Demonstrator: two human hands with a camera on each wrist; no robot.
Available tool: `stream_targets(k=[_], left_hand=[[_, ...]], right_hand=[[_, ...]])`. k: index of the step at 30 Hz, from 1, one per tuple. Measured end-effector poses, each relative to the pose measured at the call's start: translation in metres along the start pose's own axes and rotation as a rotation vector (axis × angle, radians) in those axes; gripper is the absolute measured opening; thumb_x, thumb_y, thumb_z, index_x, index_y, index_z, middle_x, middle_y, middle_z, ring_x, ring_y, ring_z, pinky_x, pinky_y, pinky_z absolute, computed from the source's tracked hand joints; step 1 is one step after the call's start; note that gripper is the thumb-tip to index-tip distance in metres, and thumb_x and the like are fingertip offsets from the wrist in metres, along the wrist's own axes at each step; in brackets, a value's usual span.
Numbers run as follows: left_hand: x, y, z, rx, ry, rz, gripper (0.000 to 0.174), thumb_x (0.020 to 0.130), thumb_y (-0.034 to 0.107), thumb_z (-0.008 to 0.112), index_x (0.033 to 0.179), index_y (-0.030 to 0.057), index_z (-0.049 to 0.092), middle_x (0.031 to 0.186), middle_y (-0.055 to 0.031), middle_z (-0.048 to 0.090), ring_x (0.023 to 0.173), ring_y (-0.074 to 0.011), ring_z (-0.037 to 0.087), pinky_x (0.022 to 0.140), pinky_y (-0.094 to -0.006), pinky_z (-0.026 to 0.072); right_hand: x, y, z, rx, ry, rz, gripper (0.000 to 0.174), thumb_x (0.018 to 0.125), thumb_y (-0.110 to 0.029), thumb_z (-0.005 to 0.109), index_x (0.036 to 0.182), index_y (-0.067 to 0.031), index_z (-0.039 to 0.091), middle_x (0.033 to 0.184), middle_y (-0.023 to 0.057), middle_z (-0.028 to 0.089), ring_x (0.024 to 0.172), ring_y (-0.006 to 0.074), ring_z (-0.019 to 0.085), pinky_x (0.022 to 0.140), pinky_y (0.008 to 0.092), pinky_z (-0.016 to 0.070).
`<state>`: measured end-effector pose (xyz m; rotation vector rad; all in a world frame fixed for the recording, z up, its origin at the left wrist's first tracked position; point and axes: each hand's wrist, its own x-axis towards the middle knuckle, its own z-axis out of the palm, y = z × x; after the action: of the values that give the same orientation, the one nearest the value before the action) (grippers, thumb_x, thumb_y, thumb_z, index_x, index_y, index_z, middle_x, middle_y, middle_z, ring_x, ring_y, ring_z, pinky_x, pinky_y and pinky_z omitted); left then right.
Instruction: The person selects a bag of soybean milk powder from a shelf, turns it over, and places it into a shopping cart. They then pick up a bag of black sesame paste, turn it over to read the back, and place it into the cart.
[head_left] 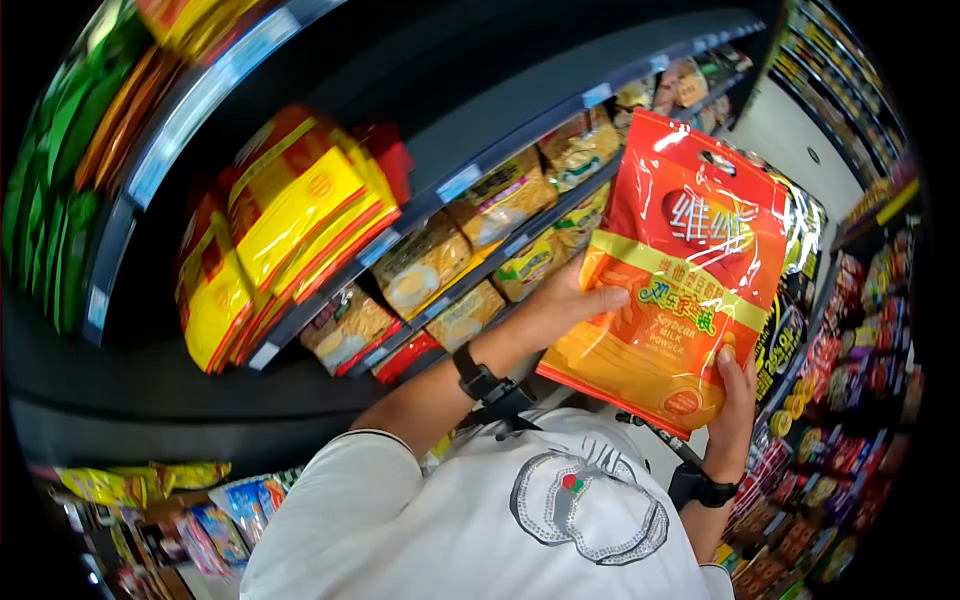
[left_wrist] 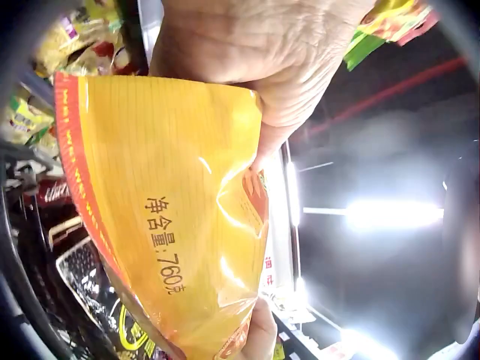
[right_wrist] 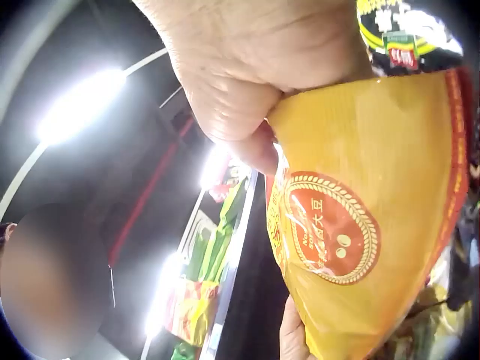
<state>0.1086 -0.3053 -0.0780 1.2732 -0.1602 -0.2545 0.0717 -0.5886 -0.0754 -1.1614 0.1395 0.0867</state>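
A large red and orange bag of soybean milk powder (head_left: 690, 270) is held up in front of the chest, its printed front facing the head camera. My left hand (head_left: 585, 300) grips its left edge, thumb on the front and fingers hidden behind. Lower down on the opposite edge, my right hand (head_left: 735, 400) holds it the same way. In the left wrist view the bag's yellow lower part (left_wrist: 165, 187) shows a printed weight of 760. A round red emblem (right_wrist: 337, 229) appears on it in the right wrist view.
At left, a dark shelf (head_left: 560, 70) carries stacked yellow and red bags (head_left: 300, 210). Packs of noodles (head_left: 410, 265) fill lower shelves. Black packages (head_left: 785, 340) lie behind the held bag. Another aisle shelf with colourful packets (head_left: 850, 430) runs along the right.
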Motion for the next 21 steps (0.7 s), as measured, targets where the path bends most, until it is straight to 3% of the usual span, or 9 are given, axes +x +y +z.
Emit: stream_targets(k=[3, 6, 9, 15, 17, 21], left_hand=[[-0.041, 0.029, -0.041, 0.021, 0.115, 0.034, 0.052, 0.097, 0.02, 0.07, 0.144, 0.0078, 0.05, 0.125, -0.0004, 0.064, 0.103, -0.0061, 0.06, 0.085, -0.024, 0.05], [-0.085, 0.052, -0.07, -0.052, 0.259, 0.102, 0.054, 0.097, 0.017, 0.07, 0.146, 0.0058, 0.048, 0.129, -0.0034, 0.063, 0.111, -0.0103, 0.061, 0.095, -0.0279, 0.0503], [-0.131, 0.072, -0.097, -0.08, 0.422, 0.201, 0.054, 0.097, 0.013, 0.069, 0.146, 0.0048, 0.048, 0.13, -0.0038, 0.063, 0.111, -0.0111, 0.061, 0.097, -0.0289, 0.0504], [-0.232, 0.132, -0.136, -0.047, 0.716, 0.33, 0.049, 0.098, 0.01, 0.065, 0.143, 0.0007, 0.048, 0.127, -0.0076, 0.064, 0.111, -0.0148, 0.064, 0.096, -0.0297, 0.0527], [-0.259, 0.15, -0.148, -0.138, 0.816, 0.39, 0.042, 0.099, 0.008, 0.064, 0.138, 0.0003, 0.052, 0.124, -0.0098, 0.066, 0.107, -0.016, 0.067, 0.09, -0.0313, 0.0573], [-0.316, 0.178, -0.184, -0.006, 0.997, 0.427, 0.043, 0.098, 0.012, 0.066, 0.137, -0.0016, 0.052, 0.121, -0.0111, 0.067, 0.102, -0.0168, 0.069, 0.089, -0.0319, 0.0587]], right_hand=[[0.005, 0.0, 0.041, -0.045, -0.124, 0.104, 0.056, 0.096, -0.015, 0.061, 0.147, -0.0011, 0.044, 0.132, 0.0092, 0.059, 0.115, 0.0191, 0.061, 0.098, 0.0329, 0.0501], [0.013, 0.01, 0.093, -0.038, -0.306, 0.088, 0.056, 0.096, -0.016, 0.059, 0.147, 0.0011, 0.043, 0.134, 0.0103, 0.058, 0.119, 0.0208, 0.061, 0.103, 0.0345, 0.0475], [0.017, 0.02, 0.151, -0.002, -0.497, 0.086, 0.054, 0.096, -0.016, 0.055, 0.146, 0.0026, 0.045, 0.137, 0.0108, 0.057, 0.124, 0.0229, 0.058, 0.107, 0.0362, 0.0451], [0.002, 0.027, 0.276, 0.009, -0.827, 0.172, 0.059, 0.096, -0.013, 0.054, 0.151, 0.0022, 0.038, 0.142, 0.0137, 0.055, 0.129, 0.0247, 0.057, 0.106, 0.0364, 0.0468], [0.01, 0.041, 0.314, 0.047, -0.945, 0.229, 0.058, 0.097, -0.011, 0.054, 0.151, 0.0023, 0.037, 0.141, 0.0133, 0.056, 0.127, 0.0226, 0.058, 0.105, 0.034, 0.0472], [-0.004, 0.062, 0.403, 0.094, -1.117, 0.317, 0.055, 0.098, -0.009, 0.056, 0.149, 0.0026, 0.039, 0.138, 0.0118, 0.057, 0.123, 0.0197, 0.06, 0.104, 0.0316, 0.048]])
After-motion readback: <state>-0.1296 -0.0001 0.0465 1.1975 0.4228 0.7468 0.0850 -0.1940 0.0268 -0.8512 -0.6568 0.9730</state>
